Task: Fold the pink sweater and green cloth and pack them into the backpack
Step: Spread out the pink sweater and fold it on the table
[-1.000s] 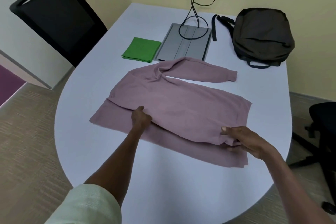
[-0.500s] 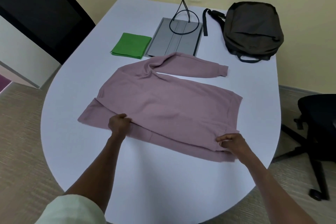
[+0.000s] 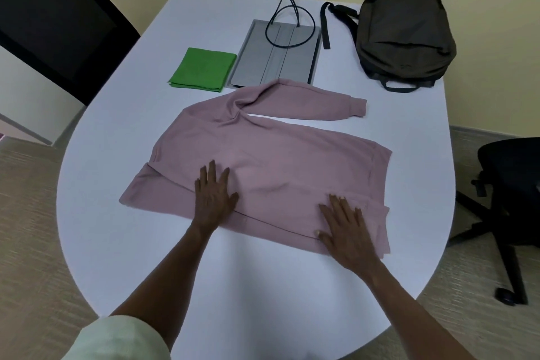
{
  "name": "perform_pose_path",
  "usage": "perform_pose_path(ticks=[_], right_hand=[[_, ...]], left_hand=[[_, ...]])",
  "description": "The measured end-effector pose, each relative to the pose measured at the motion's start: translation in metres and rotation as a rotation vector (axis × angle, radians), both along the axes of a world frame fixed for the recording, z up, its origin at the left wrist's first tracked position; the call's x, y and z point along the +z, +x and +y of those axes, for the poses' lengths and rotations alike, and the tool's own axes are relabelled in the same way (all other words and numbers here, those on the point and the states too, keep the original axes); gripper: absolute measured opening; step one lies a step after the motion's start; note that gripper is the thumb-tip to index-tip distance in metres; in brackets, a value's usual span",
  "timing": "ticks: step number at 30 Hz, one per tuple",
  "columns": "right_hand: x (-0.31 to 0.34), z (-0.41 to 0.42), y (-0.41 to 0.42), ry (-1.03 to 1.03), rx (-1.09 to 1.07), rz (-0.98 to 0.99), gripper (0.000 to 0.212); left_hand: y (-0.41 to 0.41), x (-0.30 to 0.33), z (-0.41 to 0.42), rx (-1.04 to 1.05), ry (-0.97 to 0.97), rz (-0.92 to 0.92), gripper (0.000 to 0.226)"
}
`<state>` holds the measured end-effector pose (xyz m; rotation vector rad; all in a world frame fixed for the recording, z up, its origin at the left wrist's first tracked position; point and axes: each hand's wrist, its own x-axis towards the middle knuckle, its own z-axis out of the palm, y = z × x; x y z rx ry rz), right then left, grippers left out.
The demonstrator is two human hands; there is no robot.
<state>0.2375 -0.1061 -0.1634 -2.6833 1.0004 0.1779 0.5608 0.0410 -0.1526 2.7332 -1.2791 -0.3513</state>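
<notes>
The pink sweater [image 3: 280, 161] lies spread across the middle of the white table [image 3: 263, 286], folded over lengthwise, with one sleeve stretched toward the back right. My left hand [image 3: 214, 194] lies flat on its near left part, fingers straight. My right hand [image 3: 344, 228] presses flat on its near right edge. The green cloth [image 3: 203, 69] sits folded in a square behind the sweater, at the back left. The dark backpack [image 3: 404, 38] lies closed at the back right corner, a strap trailing to its left.
A grey flat case [image 3: 277, 54] with a black cable looped on it lies between the green cloth and the backpack. A black chair [image 3: 55, 23] stands at the left, and another black chair [image 3: 511, 199] at the right.
Both hands have let go of the sweater's edge they were pinching and now lie flat on the fabric. The folded-over layer has come down toward the near edge.
</notes>
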Motion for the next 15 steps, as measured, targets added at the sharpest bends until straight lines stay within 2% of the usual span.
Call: perform_pose_path(ticks=[3,5,8,11,15], right_hand=[[-0.016,0.003,-0.006,0.049,0.013,0.218,0.074],[-0.018,0.002,-0.004,0.072,0.000,0.285,0.077],[-0.012,0.001,0.006,0.069,-0.028,0.270,0.078],[0.006,0.010,0.034,0.078,-0.007,0.208,0.079],[0.016,0.023,0.090,0.057,0.188,0.150,0.074]], left_hand=[[0.003,-0.010,0.001,0.067,0.277,0.223,0.094],[0.004,-0.016,0.007,0.083,0.313,0.240,0.104],[0.001,-0.019,0.004,0.101,0.243,0.246,0.127],[-0.008,-0.021,-0.002,-0.016,0.130,0.079,0.106],[-0.015,-0.024,-0.023,-0.338,0.012,0.040,0.088]])
